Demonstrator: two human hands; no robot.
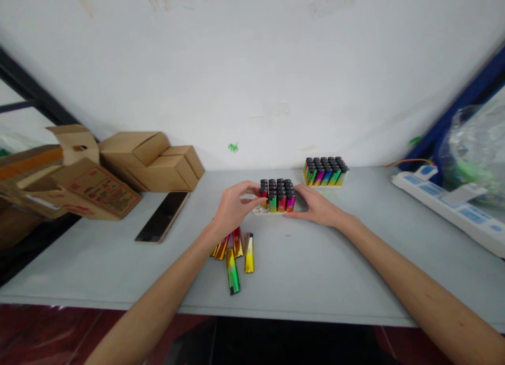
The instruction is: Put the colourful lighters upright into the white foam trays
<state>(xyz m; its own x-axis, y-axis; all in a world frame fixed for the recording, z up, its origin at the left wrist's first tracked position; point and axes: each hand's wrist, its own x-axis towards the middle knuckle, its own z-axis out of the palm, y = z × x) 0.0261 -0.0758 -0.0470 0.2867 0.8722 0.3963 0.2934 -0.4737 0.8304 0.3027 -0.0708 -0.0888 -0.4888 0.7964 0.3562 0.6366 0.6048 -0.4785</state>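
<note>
the smooth pale grey counter [355, 260] is carrying everything. brown cardboard boxes [150, 162] are sitting at its far left, beside a flat dark rectangular phone [162, 218]. at centre, a white plastic tray of upright glossy rainbow lighters with black caps [276, 195] is standing between both hands. the left hand [232, 210] is pinching its fingers [252, 189] together on a corner lighter; the right hand [317, 207] is resting flat, its fingers loosely apart against the tray's side. loose metallic gradient lighters [236, 254] are lying just below the left wrist.
</note>
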